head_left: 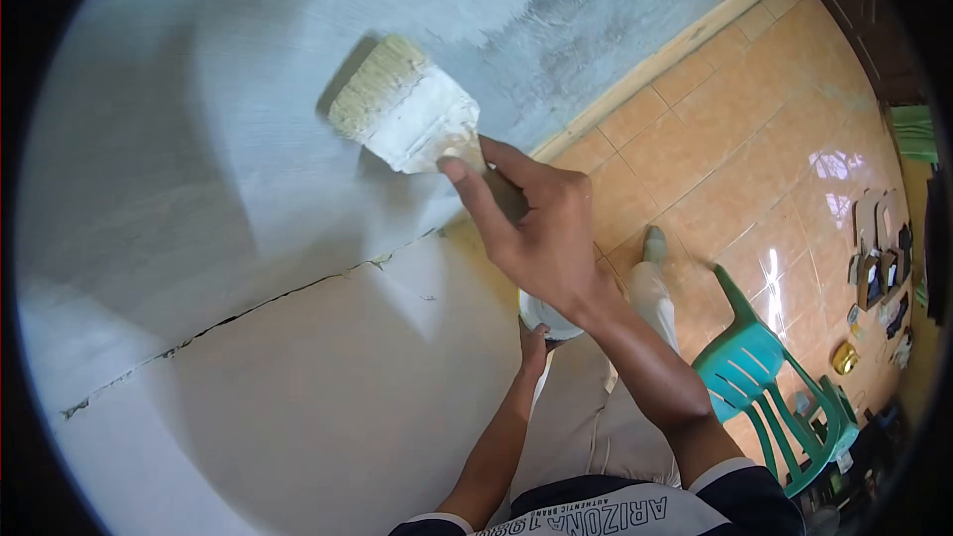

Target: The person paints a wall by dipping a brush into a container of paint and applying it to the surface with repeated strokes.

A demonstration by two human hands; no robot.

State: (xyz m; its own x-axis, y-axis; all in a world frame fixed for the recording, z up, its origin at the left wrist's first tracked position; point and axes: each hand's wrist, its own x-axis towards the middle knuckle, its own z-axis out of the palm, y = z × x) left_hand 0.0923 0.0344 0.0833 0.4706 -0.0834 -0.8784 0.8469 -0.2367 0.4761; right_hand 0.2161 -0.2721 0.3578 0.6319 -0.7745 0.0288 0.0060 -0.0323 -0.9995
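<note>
My right hand (546,223) grips the handle of a wide paintbrush (422,124), thumb pressed near the base of its broad head. Pale, paint-caked bristles point up and left, close over the wall (268,109), where the brush casts a shadow. Lower down, my left hand (534,345) is closed on the rim of a round white paint container (551,318), its thumb over the edge. My right wrist hides much of that container. Bluish-grey covers the upper wall, with a darker patch (576,20) toward the right.
A ragged crack (248,310) separates the bluish area from a paler wall section (298,417). On the orange tiled floor (685,149) stands a green plastic chair (745,367), close to my right side. Boxes (879,258) and a gold-coloured object (845,357) lie farther right.
</note>
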